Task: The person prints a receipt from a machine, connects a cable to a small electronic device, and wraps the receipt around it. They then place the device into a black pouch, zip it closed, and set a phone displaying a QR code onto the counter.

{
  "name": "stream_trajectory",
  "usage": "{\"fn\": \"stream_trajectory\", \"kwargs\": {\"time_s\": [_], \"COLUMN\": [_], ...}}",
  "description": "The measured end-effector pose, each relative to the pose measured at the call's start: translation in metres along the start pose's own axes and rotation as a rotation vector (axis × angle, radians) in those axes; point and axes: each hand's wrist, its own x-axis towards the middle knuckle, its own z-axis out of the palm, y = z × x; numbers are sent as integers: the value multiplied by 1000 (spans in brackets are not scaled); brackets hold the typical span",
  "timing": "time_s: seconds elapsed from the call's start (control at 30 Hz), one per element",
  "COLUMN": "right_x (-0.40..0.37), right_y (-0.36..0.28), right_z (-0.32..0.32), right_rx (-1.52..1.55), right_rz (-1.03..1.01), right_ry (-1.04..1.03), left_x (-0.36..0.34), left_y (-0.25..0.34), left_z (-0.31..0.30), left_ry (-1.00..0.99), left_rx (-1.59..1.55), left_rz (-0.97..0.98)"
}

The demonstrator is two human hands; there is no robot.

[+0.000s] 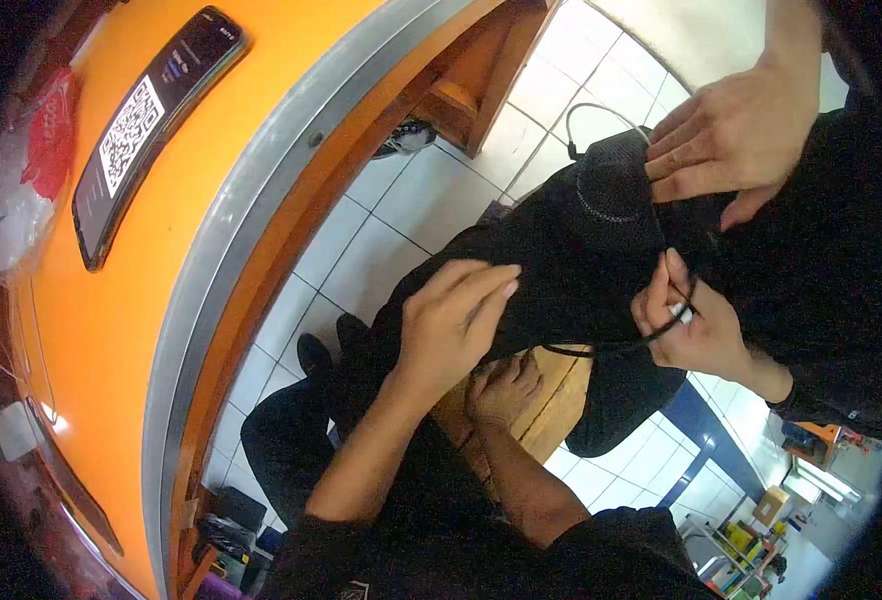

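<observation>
My left hand [451, 320] is raised over dark clothing, fingers stretched out and slightly bent, with nothing visible in it. Lower down, my right hand [506, 392] lies on a wooden seat [559, 395], its fingers a little apart. Across from me, a co-worker's flat hand [726, 135] presses on a black mesh pouch [621, 190] resting on the dark clothing. The co-worker's other hand [696, 325] pinches a black cord [611, 348] beside the pouch, with a small white item between the fingers. A thin pale cable [601, 107] loops out above the pouch.
An orange table [201, 150] with a grey edge fills the left side. On it are a phone showing a QR code [133, 135], a red plastic wrapper [51, 135] and clear plastic. Tiled floor [361, 245] shows below. Shelves with items [741, 550] stand at lower right.
</observation>
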Motion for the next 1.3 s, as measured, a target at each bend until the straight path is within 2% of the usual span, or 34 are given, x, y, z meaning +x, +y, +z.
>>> {"fn": "stream_trajectory", "kwargs": {"time_s": [0.07, 0.13, 0.37, 0.47, 0.57, 1.0, 1.17, 1.3], "right_x": [0, -1, -7, -2, -4, -3, -5, -3], "right_y": [3, 7, 11, 4, 10, 6, 7, 8], "right_z": [3, 4, 15, 4, 14, 8, 13, 10], "right_rx": [3, 2, -6, -23, -18, 2, 13, -22], "right_rz": [-17, -30, -45, -9, -46, -1, -43, -44], "right_ry": [-17, -16, 45, -31, 45, -1, 69, 29], "left_x": [-13, -22, -25, -25, -25, -30, -31, -33], "left_y": [-1, -2, -1, 0, -2, -3, 0, -1], "left_z": [-4, -6, -4, -2, -2, 0, 0, 2], "left_ry": [6, 9, -9, -11, -22, -16, -43, -28], "left_rx": [8, -27, -61, -70, -59, -66, -45, -65], "left_rz": [-49, -185, -176, -178, -148, -144, -173, -198]}}
